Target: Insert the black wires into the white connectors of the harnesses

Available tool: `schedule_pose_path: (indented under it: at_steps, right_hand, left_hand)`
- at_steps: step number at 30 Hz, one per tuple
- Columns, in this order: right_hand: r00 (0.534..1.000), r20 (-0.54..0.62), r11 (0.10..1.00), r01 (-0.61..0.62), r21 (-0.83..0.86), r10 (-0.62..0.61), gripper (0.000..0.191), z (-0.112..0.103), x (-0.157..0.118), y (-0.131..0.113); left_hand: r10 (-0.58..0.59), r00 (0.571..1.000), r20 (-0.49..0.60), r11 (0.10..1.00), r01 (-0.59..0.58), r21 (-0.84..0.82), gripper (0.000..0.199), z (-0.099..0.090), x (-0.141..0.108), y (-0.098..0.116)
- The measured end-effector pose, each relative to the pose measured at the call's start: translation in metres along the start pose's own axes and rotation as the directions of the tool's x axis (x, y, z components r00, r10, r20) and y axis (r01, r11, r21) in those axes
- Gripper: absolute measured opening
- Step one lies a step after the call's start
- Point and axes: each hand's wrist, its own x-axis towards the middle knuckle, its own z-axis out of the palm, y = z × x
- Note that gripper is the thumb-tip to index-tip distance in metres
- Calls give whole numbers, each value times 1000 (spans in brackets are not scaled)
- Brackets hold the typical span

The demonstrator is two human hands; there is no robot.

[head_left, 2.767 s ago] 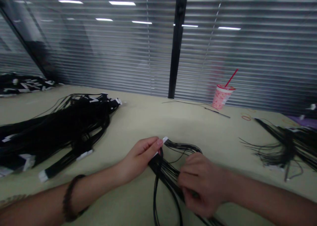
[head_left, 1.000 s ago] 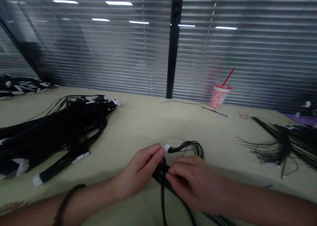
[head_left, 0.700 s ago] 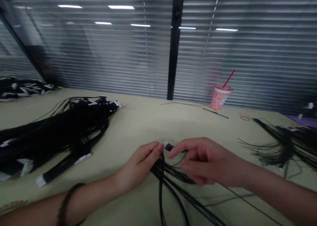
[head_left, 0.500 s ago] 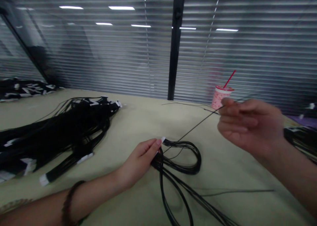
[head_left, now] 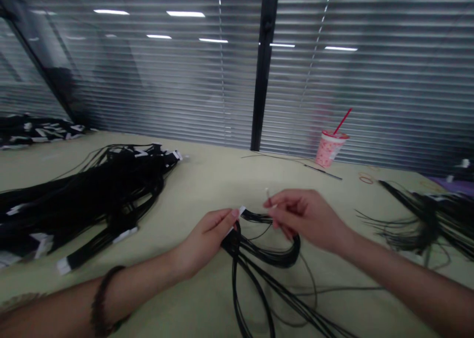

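Note:
My left hand [head_left: 205, 241] is closed around a looped bundle of black wires [head_left: 279, 259], its thumb pressing near a white connector [head_left: 242, 210]. From that grip, the loop bulges to the right and loose strands trail toward the bottom edge. My right hand [head_left: 309, 217] is just right of the connector, above the loop. Its fingers pinch a thin wire [head_left: 268, 195] whose pale tip sticks up past the fingertips. Part of the loop is hidden behind my right hand.
Left on the table [head_left: 215, 175] lies a large heap of black wire bundles [head_left: 122, 185] with white connectors. Another wire pile [head_left: 425, 219] is at right. A pink cup [head_left: 329, 150] with a red straw stands before the blinds. A slim dark rod [head_left: 323, 172] lies near it.
My right hand has come down and left from beside the cup to the loop in front of my left hand. The wire stretched between my hands is now slack. My left hand keeps its grip.

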Motion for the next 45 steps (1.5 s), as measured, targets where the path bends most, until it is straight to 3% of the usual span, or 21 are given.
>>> schedule_pose_path:
  at_steps: [2,6,14,22,35,45]
  right_hand:
    - [996,80,990,57,-132,-47,15,25,-6,16]
    - [989,5,933,141,-330,-147,17,43,-13,34]
    - [996,-55,961,48,-274,-66,16,44,-9,38]
    - [997,-78,978,-11,-207,-5,15,46,-8,41]
    - [996,-89,967,1,-255,-25,18,47,-8,42]
    - [985,-13,895,153,-419,-174,23,43,-10,36]
  left_hand:
    - [-2,1000,18,1000,3,-30,33,-2,1,-3]
    - [-51,997,55,997,54,-51,36,-4,3,-5]
    - [-36,993,108,996,27,87,36,-2,4,3]
    - [-48,993,105,994,37,100,36,-1,4,4]
    - [-44,992,119,996,34,85,34,-2,4,1]
    - [19,984,180,981,-53,188,34,-3,3,4]
